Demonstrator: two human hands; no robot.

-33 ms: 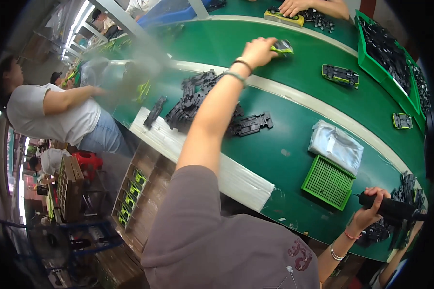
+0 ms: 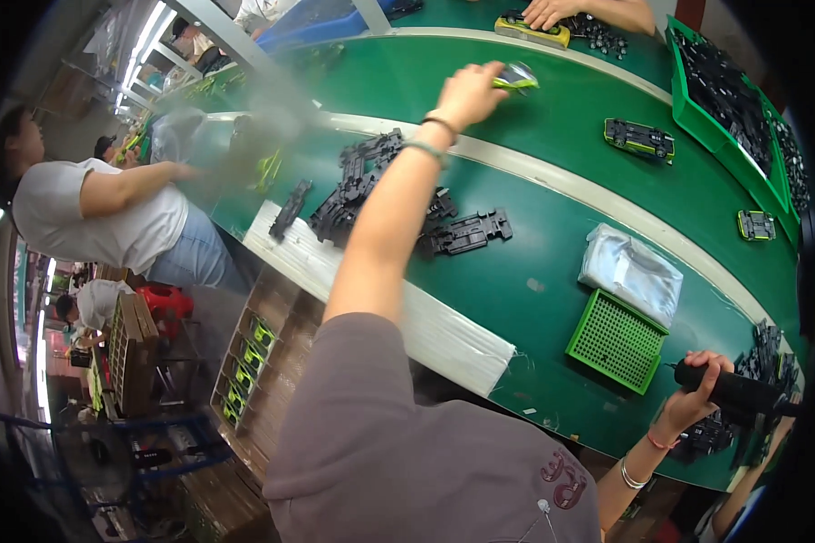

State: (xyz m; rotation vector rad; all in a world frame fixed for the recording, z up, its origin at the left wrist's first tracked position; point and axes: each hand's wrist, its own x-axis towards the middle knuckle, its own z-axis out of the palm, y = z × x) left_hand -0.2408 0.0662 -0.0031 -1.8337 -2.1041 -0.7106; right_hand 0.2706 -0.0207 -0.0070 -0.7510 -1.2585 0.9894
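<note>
My left hand (image 2: 471, 94) is stretched far out over the green belt, its fingers closed on the near end of a yellow-green toy car body (image 2: 516, 78) with a clear top. At the lower right, my right hand (image 2: 703, 387) grips a black cylindrical power screwdriver (image 2: 735, 389), its thin tip pointing left. Beneath my left forearm lies a heap of black toy car chassis (image 2: 349, 195), partly hidden by the arm. One chassis (image 2: 471, 233) rests just right of the heap, another (image 2: 291, 210) to its left.
Assembled toy cars lie upside down on the belt (image 2: 639, 139). A green perforated basket (image 2: 616, 342) touches a clear plastic bag (image 2: 632, 271). A green bin (image 2: 724, 109) of black parts stands far right. Across the belt, another person's hand (image 2: 552, 13) rests on a yellow fixture (image 2: 532, 33).
My left hand and the toy car body have shifted a little to the left and slightly up. The right hand with the screwdriver stays where it was.
</note>
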